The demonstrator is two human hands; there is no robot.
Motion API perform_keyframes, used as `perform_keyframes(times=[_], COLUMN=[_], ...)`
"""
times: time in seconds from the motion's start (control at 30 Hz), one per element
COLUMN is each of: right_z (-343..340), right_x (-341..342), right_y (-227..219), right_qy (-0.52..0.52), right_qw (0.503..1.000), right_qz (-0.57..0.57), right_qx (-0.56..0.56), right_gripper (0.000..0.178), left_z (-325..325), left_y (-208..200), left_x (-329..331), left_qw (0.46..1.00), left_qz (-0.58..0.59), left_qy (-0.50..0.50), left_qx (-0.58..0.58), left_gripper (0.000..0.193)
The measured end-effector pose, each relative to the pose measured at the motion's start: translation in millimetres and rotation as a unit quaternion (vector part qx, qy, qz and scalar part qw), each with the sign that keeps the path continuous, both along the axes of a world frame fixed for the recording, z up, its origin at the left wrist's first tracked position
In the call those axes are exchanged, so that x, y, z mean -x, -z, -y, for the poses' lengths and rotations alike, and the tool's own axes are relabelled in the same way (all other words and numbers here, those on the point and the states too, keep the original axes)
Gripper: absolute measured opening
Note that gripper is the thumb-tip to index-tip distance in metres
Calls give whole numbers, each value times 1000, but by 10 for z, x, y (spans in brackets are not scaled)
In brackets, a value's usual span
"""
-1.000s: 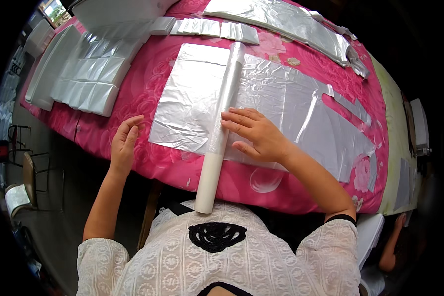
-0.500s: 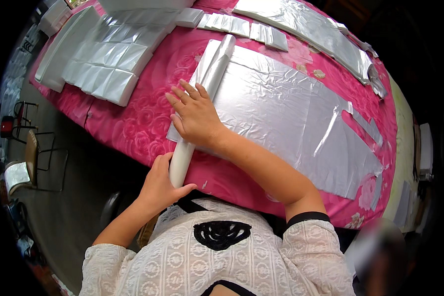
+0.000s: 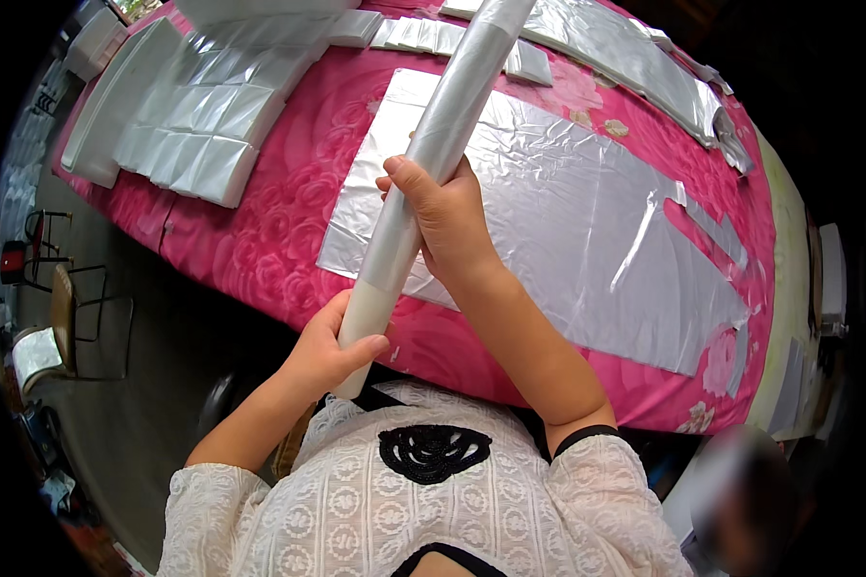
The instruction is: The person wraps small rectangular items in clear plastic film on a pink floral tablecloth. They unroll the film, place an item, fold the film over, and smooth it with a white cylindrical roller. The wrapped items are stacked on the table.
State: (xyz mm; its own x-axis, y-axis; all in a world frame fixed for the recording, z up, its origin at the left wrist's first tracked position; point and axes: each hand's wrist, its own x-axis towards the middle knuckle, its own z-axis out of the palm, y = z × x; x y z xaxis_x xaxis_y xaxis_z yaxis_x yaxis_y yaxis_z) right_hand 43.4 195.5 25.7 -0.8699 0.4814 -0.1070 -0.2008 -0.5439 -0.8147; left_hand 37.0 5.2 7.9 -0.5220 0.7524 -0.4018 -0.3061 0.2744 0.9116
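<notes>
1. Currently, the long pale roll [image 3: 445,135] slants from near left to far right, held by both hands and seemingly lifted off the tabletop [image 3: 289,212], which is covered with pink floral cloth; its far end runs out of view.
2. The left hand [image 3: 325,360] has its grip wrapped around the bare, whitish near end of the roll, with the thumb along the right side.
3. The right hand [image 3: 449,223] holds farther along, its grip grasping the film-covered stretch, the thumb lying across the upper side and fingertips just showing past the left edge.
4. Beneath and behind the roll, a wrinkled silvery plastic sheet [image 3: 568,221] lies flat; part of it shows left of the roll, and the larger part extends to the right, where its end has a cut-out.
5. Toward the far left are rows of stacked clear bags [image 3: 197,144], beside a long whitish tray [image 3: 120,106].
6. On the far side, small folded packets [image 3: 423,37] lie in a line, and a long silvery stack [image 3: 635,72] stretches toward the right.
7. A chair [image 3: 64,308] stands on the floor at left.
</notes>
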Motion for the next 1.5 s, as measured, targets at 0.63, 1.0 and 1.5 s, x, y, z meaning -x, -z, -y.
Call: perform_keyframes(times=[0.63, 1.0, 1.5], right_z=[34, -1512, -1885], right_x=[-412, -726, -882], right_y=[502, 451, 465], right_qy=[-4, 39, -62], right_qw=[993, 945, 905], right_qz=[71, 246, 273], right_qx=[89, -214, -319], right_gripper=[64, 32, 19], left_z=[-138, 393, 581], left_y=[130, 275, 280], left_x=[89, -23, 50], left_qw=[985, 955, 942], left_qz=[118, 182, 201], left_qy=[119, 181, 222], left_qx=[44, 149, 151], left_gripper=[59, 49, 41])
